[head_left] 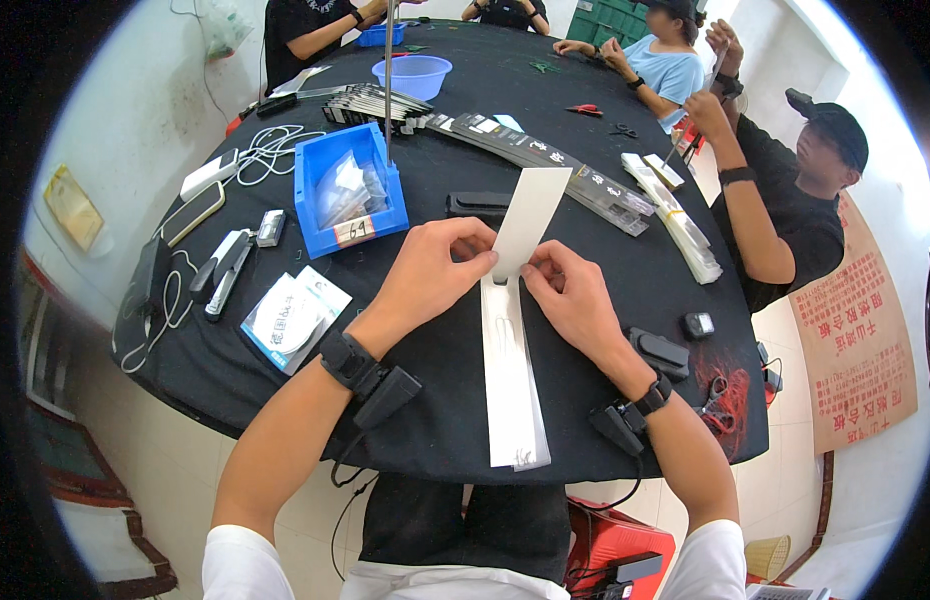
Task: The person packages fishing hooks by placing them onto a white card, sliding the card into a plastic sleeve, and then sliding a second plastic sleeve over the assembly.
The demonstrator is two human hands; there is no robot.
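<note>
Over the near middle of the table I hold a long white card strip (505, 390), whose upper flap (530, 210) bends upward and away. My left hand (450, 260) pinches the strip's left edge at the bend between thumb and fingers. At the right edge, level with it, the fingertips of my right hand (568, 290) are closed on the card. Between the hands a small dark notch shows in the strip, with a thin loop-shaped line below it. Something clear, like a plastic sleeve, peeks out along the strip's lower right edge.
Left of my hands stands a blue bin (350, 195) of small plastic bags, near a stapler (225, 275) and a white-labelled packet (295, 318). Beyond lie long printed sleeves (545, 160) and a purple basin (412, 76). Red threads (727, 410) lie at right. Several people work around the table.
</note>
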